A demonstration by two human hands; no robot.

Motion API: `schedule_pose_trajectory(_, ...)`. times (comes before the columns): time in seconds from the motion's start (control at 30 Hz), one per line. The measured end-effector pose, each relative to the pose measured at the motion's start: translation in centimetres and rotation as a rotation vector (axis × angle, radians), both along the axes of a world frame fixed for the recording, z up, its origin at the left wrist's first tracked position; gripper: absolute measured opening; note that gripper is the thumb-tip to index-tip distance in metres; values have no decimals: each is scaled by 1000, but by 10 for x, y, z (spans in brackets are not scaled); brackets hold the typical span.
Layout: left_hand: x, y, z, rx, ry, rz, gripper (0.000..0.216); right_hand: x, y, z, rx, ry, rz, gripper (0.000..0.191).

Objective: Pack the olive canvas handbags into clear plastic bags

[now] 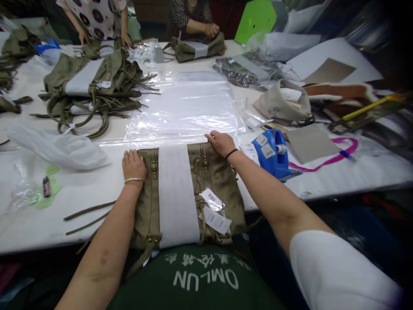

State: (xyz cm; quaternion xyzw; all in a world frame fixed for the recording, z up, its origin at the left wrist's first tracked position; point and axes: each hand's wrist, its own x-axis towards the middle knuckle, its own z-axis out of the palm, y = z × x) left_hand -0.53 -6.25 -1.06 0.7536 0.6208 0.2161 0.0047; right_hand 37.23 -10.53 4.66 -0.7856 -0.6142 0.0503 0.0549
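Observation:
An olive-green handbag [217, 172] lies in front of me at the table's near edge, its lower end against my apron. A wide white paper band [177, 193] is wrapped round its middle. Two white tags [214, 217] rest on its right half, and thin straps trail off to the left. My left hand [134, 166] lies flat against the bag's upper left corner, fingers outstretched. At the upper right corner, my right hand [222, 143] has its fingers bent round the edge. Just beyond the bag is a flat clear plastic bag [190, 103].
Olive handbags [77, 77] are stacked at the left, behind a white plastic sheet [58, 146]. To the right are a blue tape dispenser [269, 150], grey card [311, 142] and a beige pouch [284, 103]. Two people work across the table [371, 176], one handling another olive bag [187, 51].

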Motion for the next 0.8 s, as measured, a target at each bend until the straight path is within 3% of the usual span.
schedule_pose_trajectory(0.1,2,-2,-1,-20,18,22,56,2,12,-15,-116,83,-28,58)
schedule_pose_trajectory(0.2,4,-3,-2,5,44,23,56,3,14,-25,-81,88,-79,51)
schedule_pose_trajectory(0.37,2,0,-6,42,45,-3,57,2,16,-16,-82,73,-64,40)
schedule_pose_trajectory(0.43,1,1,-6,38,40,-13,56,-1,24,-8,2,70,-8,34)
schedule_pose_trajectory(0.5,0,1,-3,37,44,-28,53,-4,32,-6,199,112,98,33)
schedule_pose_trajectory(0.6,0,1,0,34,63,-31,51,-7,36,-20,427,246,232,39)
schedule_pose_trajectory(0.8,-1,-2,5,20,153,-24,51,-4,29,-54,457,339,175,44)
